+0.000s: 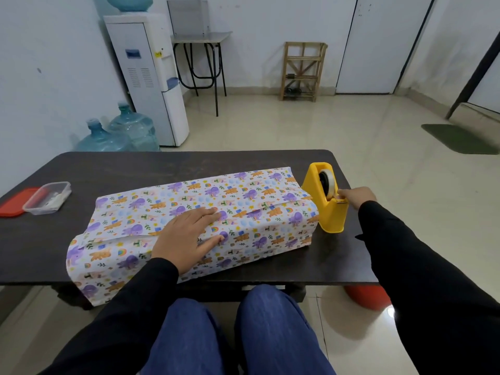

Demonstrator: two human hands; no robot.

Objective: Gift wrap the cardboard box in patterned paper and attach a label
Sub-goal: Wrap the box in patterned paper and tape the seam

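Far to the left of the left fingertips, near the table's (135, 163) left edge, a red lid (13, 203) lies flat. A clear tub (48, 197) sits just beside it and overlaps its right edge. The box (270, 228) lies lengthwise across the middle of the table, its cardboard fully covered by patterned paper (151, 209) (purple and orange cartoon animals on white). The loose paper end nearest the person hangs over the table's front edge. The left hand (181, 239) rests palm down on top of the box. Its fingers (208, 213) are straight and spread, pressing on the seam where one paper edge overlaps the other. That seam runs on from the fingertips toward the far right end of the box. Just past that end stands a yellow dispenser (331, 215), touching or nearly touching the paper, with a roll of tape (328, 181) in it. The right hand (358, 196) reaches to the dispenser's near, cutter end. Its fingers (343, 193) are drawn close together there and seem to pinch the tape's free end, though the strip itself is too small to make out. Both arms wear black sleeves.
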